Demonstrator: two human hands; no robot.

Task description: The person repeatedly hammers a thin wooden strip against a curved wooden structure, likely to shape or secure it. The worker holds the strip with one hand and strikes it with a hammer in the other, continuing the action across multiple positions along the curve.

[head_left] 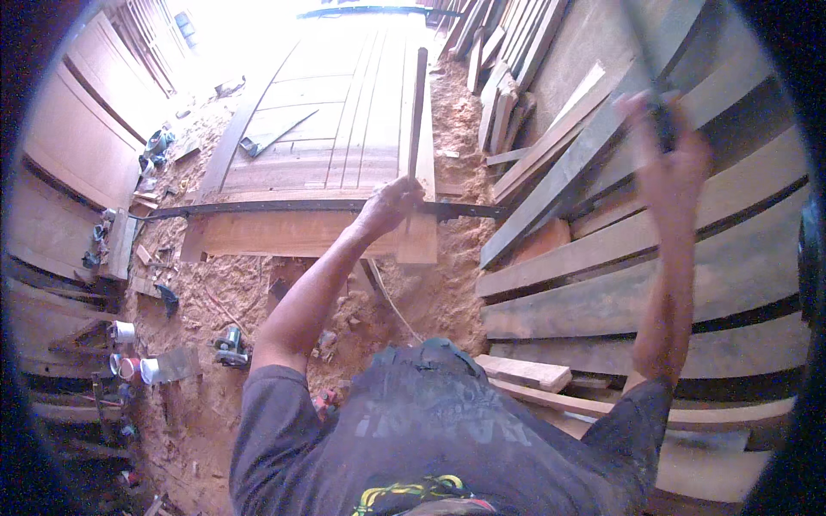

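A large grooved wooden door [301, 159] lies flat in front of me, with a dark metal bar clamp [292, 207] across its near end. Over the clamp, at the door's near right corner, my left hand [394, 206] is closed around a narrow brown wooden strip [419, 112] that runs away from me. My right hand [673, 150] is raised at the right, closed on a dark handle. The long thin tool [641, 39] in it is smeared by motion, so its kind cannot be made out. A try square [280, 133] rests on the door's left part.
Stacked timber boards [637, 292] fill the right side, with more planks [508, 103] leaning at the far right. Wood panels [86, 112] stand at the left. Sawdust [215, 301] covers the floor, where a green power tool [231, 346] and several small cans [129, 368] sit.
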